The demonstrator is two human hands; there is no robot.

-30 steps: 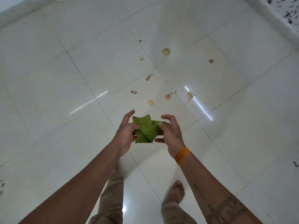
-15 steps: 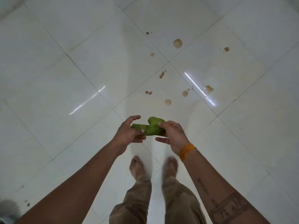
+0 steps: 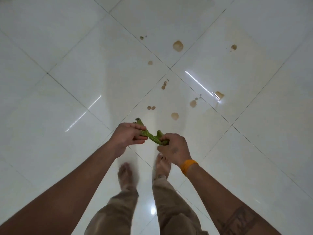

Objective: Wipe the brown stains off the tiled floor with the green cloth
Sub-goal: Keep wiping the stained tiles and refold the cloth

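Both hands meet at the frame's centre: the left hand (image 3: 129,135) and right hand (image 3: 172,147) each curl fingers round one end of a single twisted green woven cloth (image 3: 149,135), held in the air between them. No writing is legible anywhere. Beyond them, toward the upper right, roughly a dozen brown stains (image 3: 177,46) dot the glossy white tiled floor (image 3: 67,48).

Glossy white tiled floor (image 3: 84,56) bears scattered brown stains (image 3: 177,46) and two bare feet (image 3: 126,175)
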